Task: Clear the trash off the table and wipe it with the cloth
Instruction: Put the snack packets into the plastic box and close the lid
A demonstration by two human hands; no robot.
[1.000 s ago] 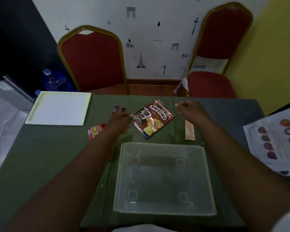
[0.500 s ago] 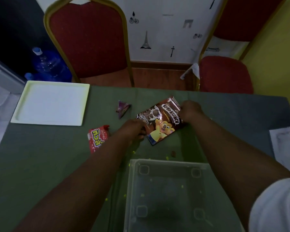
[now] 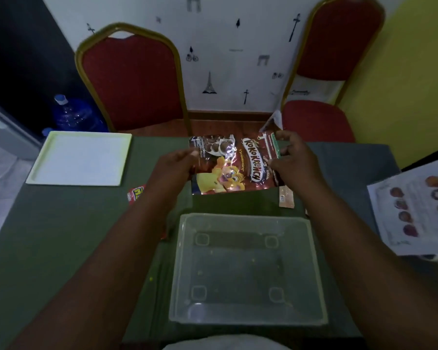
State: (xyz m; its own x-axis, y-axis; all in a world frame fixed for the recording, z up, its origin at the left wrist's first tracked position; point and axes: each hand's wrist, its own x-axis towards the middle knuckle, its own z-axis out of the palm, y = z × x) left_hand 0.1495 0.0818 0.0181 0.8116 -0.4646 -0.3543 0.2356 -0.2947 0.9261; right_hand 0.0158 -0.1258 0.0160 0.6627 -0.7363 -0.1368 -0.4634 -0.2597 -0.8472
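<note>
**Step in hand:** trash clearing, first part of the task. No wiping has begun, and no wiping cloth can be made out.

**Shiny brown cereal packet** (image 3: 228,165): held at the far middle of the green-covered desk (image 3: 61,236), stretched between both hands. It appears to be lifted clear of the surface.

**Left hand** (image 3: 173,165): fingers curled on the packet's left edge.

**Right hand** (image 3: 292,160): pinching the packet's right edge at its torn top.

**Clear plastic tub** (image 3: 245,215): near middle, just below the packet. It holds only a few crumbs and is the likely bin.

**Red wrapper** (image 3: 134,194): on the desk, partly hidden behind the left forearm.

**Small copper-coloured sachet** (image 3: 286,197): on the desk just beyond the tub's far right corner.

**White square tray** (image 3: 81,157): far left.

**Printed sheet** (image 3: 415,205): right edge.

**Next move, judged:** bring the packet towards the near side over the tub and let go with both hands. The stiff foil may spring open, so folding it first would help. The wrapper and sachet would follow.
</note>
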